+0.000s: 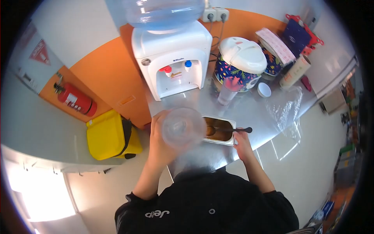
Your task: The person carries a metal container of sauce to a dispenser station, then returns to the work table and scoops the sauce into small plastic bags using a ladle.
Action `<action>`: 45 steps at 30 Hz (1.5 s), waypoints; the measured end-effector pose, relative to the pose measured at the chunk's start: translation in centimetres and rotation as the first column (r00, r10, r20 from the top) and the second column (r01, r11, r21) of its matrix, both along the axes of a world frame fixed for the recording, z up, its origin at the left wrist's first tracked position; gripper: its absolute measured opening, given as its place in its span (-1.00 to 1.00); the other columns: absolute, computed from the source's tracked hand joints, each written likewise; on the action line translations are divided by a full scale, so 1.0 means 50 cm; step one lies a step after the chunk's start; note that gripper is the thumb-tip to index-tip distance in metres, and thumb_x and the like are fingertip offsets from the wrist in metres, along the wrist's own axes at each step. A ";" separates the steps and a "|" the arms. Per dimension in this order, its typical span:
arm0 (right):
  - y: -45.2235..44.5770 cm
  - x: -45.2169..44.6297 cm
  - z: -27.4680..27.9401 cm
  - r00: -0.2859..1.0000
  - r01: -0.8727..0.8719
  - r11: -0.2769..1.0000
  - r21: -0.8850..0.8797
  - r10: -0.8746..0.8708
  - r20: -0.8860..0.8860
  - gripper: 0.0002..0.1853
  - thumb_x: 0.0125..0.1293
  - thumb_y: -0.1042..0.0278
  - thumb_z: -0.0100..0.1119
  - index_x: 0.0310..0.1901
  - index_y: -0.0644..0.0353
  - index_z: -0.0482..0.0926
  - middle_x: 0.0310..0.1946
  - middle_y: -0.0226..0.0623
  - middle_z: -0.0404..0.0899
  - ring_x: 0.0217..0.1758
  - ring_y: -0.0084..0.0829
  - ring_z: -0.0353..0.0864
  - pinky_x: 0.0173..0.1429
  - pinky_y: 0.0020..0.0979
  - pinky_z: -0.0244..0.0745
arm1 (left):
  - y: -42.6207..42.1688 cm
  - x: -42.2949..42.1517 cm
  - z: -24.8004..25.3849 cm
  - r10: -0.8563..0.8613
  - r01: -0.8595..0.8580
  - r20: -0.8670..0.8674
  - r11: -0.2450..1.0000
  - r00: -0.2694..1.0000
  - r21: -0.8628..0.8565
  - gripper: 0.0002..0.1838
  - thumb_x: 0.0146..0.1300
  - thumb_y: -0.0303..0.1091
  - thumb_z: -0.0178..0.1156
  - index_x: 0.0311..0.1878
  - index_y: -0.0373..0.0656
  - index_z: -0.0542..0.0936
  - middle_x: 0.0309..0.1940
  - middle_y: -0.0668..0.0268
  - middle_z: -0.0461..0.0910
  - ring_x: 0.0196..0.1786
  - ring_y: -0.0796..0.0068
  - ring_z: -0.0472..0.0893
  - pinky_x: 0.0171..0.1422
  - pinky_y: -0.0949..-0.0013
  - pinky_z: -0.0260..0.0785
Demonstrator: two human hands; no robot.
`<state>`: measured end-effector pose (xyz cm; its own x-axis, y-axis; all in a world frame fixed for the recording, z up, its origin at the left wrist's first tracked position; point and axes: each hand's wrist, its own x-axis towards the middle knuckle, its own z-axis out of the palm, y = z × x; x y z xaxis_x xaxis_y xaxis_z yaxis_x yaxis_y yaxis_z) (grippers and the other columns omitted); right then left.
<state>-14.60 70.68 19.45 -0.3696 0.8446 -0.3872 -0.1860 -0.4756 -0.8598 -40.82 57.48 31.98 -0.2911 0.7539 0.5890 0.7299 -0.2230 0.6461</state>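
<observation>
Bright, fisheye-bowed view with a blown-out lower left corner.
A glaring white patch (44,195) there loses all detail, while the rest is evenly lit; pale reflections streak the floor (272,154) and soft sheen lies on the steel counter (191,158), with sharp glints on the crumpled clear plastic (287,111). The clear cup (184,128) in the left hand (157,130) is smeared by blur, the water dispenser (171,50) reads fairly crisply, and straight lines curve toward black, bluish-fringed corners.
</observation>
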 end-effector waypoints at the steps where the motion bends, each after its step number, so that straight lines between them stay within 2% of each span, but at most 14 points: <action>1: 0.003 0.007 0.006 0.982 0.044 0.984 0.175 -0.075 0.174 -0.62 0.32 0.37 -0.04 0.14 0.15 0.18 0.00 -0.25 0.33 0.01 -0.41 0.41 0.06 -0.38 0.35 | -0.011 0.020 0.037 0.032 -0.032 -0.005 0.999 0.999 0.005 -0.24 -0.26 -0.37 0.44 0.10 -0.21 0.32 0.02 0.16 0.39 0.09 0.27 0.38 0.18 0.23 0.24; 2: 0.009 0.011 0.015 0.985 0.016 0.984 0.179 -0.047 0.167 -0.62 0.32 0.37 -0.04 0.14 0.15 0.18 0.00 -0.25 0.33 0.01 -0.41 0.41 0.06 -0.38 0.35 | -0.021 0.040 0.069 0.017 -0.011 -0.062 0.995 0.998 0.101 -0.18 -0.29 -0.35 0.49 0.12 -0.22 0.30 0.01 0.12 0.35 0.09 0.19 0.39 0.14 0.22 0.28; 4: 0.021 0.019 0.026 0.902 -0.023 0.806 0.592 -0.239 0.361 -0.69 0.31 0.36 -0.03 0.08 0.14 0.32 -0.06 -0.33 0.37 -0.08 -0.47 0.39 -0.05 -0.47 0.31 | -0.042 0.081 0.134 0.029 -0.003 -0.133 0.981 0.991 0.193 -0.12 -0.31 -0.32 0.54 0.13 -0.22 0.27 -0.01 0.08 0.31 0.08 0.11 0.40 0.10 0.21 0.32; 5: 0.033 0.026 0.026 0.909 -0.037 0.805 0.592 -0.219 0.354 -0.69 0.31 0.36 -0.03 0.08 0.14 0.32 -0.06 -0.33 0.37 -0.08 -0.47 0.39 -0.05 -0.47 0.31 | -0.053 0.102 0.169 0.003 0.025 -0.126 0.975 0.992 0.221 -0.12 -0.31 -0.31 0.54 0.13 -0.22 0.28 0.00 0.07 0.30 0.08 0.08 0.41 0.09 0.20 0.33; 8: 0.058 0.032 0.031 0.912 -0.254 0.537 0.804 -0.145 0.384 -0.76 0.32 0.46 -0.10 -0.01 0.19 0.45 -0.14 -0.30 0.46 -0.21 -0.55 0.42 -0.17 -0.54 0.34 | -0.047 0.147 0.181 0.008 0.038 -0.122 0.930 0.992 0.366 -0.14 -0.31 -0.30 0.54 0.12 -0.20 0.29 -0.02 0.07 0.31 0.06 0.02 0.44 0.04 0.17 0.37; 9: 0.051 0.023 0.053 0.916 -0.256 0.532 0.807 -0.132 0.378 -0.76 0.32 0.46 -0.10 -0.01 0.19 0.45 -0.14 -0.30 0.46 -0.21 -0.55 0.42 -0.17 -0.54 0.34 | -0.044 0.157 0.180 0.022 0.038 -0.118 0.877 0.993 0.480 -0.15 -0.30 -0.30 0.54 0.12 -0.18 0.29 -0.03 0.08 0.32 0.04 0.00 0.46 0.02 0.15 0.38; 11: 0.035 0.004 0.108 0.893 -0.420 0.681 0.600 0.195 0.404 -0.68 0.33 0.52 -0.16 0.10 0.21 0.40 -0.17 -0.25 0.52 -0.30 -0.55 0.49 -0.20 -0.56 0.41 | -0.047 0.174 0.201 0.041 0.034 -0.137 0.863 0.990 0.505 -0.18 -0.30 -0.30 0.53 0.10 -0.13 0.31 -0.06 0.09 0.33 0.02 -0.02 0.48 0.03 0.12 0.38; 13: 0.035 -0.006 0.116 0.869 -0.486 0.567 0.665 0.236 0.434 -0.61 0.33 0.57 -0.20 0.19 0.21 0.30 -0.20 -0.20 0.56 -0.34 -0.52 0.55 -0.18 -0.53 0.47 | -0.057 0.196 0.227 0.057 0.035 -0.157 0.850 0.986 0.526 -0.20 -0.29 -0.31 0.53 0.09 -0.08 0.33 -0.08 0.10 0.35 -0.01 -0.03 0.51 0.04 0.09 0.39; 15: 0.032 -0.014 0.124 0.853 -0.506 0.628 0.592 0.465 0.236 -0.55 0.31 0.57 -0.16 0.25 0.20 0.20 -0.23 -0.18 0.56 -0.27 -0.50 0.57 -0.12 -0.49 0.47 | -0.072 0.221 0.248 0.032 -0.001 -0.055 0.874 0.998 0.485 -0.27 -0.28 -0.33 0.52 0.04 0.03 0.37 -0.11 0.11 0.36 -0.04 -0.07 0.53 0.09 0.03 0.37; 19: 0.050 -0.009 0.130 0.796 -0.595 0.521 0.611 0.486 0.361 -0.53 0.30 0.56 -0.11 0.26 0.21 0.15 -0.30 -0.19 0.56 -0.29 -0.46 0.57 -0.11 -0.46 0.47 | -0.070 0.249 0.262 0.077 -0.039 -0.050 0.847 0.996 0.530 -0.31 -0.29 -0.35 0.52 -0.01 0.07 0.38 -0.12 0.14 0.36 -0.01 -0.09 0.52 0.14 -0.02 0.35; 24: 0.096 0.014 0.088 0.853 -0.521 0.454 0.723 0.306 0.423 -0.64 0.30 0.51 -0.07 0.13 0.26 0.21 -0.37 -0.22 0.52 -0.31 -0.44 0.57 -0.10 -0.45 0.46 | -0.028 0.285 0.267 0.293 -0.187 -0.052 0.729 0.955 0.659 -0.47 0.18 -0.42 0.15 0.20 0.12 0.25 -0.02 0.17 0.28 0.14 0.08 0.40 0.11 0.16 0.46; 30: 0.100 -0.011 0.040 0.851 -0.493 0.549 0.675 0.465 0.243 -0.71 0.33 0.47 -0.11 0.07 0.26 0.23 -0.39 -0.24 0.51 -0.26 -0.44 0.56 -0.10 -0.44 0.47 | -0.013 0.305 0.297 0.192 -0.232 0.143 0.608 0.971 0.759 -0.50 -0.20 -0.29 0.43 -0.14 0.16 0.44 -0.21 0.24 0.38 -0.05 -0.19 0.52 0.17 -0.20 0.28; 37: 0.128 0.017 0.071 0.822 -0.557 0.451 0.697 0.420 0.385 -0.71 0.37 0.37 -0.15 0.06 0.28 0.22 -0.39 -0.20 0.50 -0.27 -0.43 0.55 -0.09 -0.44 0.46 | 0.010 0.280 0.303 0.180 -0.067 -0.039 0.545 0.983 0.835 -0.55 -0.16 -0.26 0.40 -0.15 0.18 0.44 -0.22 0.24 0.38 -0.05 -0.20 0.52 0.18 -0.21 0.26; 45: 0.128 -0.027 0.037 0.829 -0.490 0.534 0.689 0.530 0.178 -0.70 0.39 0.34 -0.18 0.06 0.31 0.21 -0.36 -0.22 0.50 -0.25 -0.44 0.54 -0.07 -0.44 0.46 | 0.015 0.264 0.310 0.167 0.027 -0.126 0.496 0.978 0.868 -0.60 -0.11 -0.24 0.36 -0.16 0.19 0.44 -0.22 0.25 0.38 -0.06 -0.22 0.52 0.19 -0.23 0.23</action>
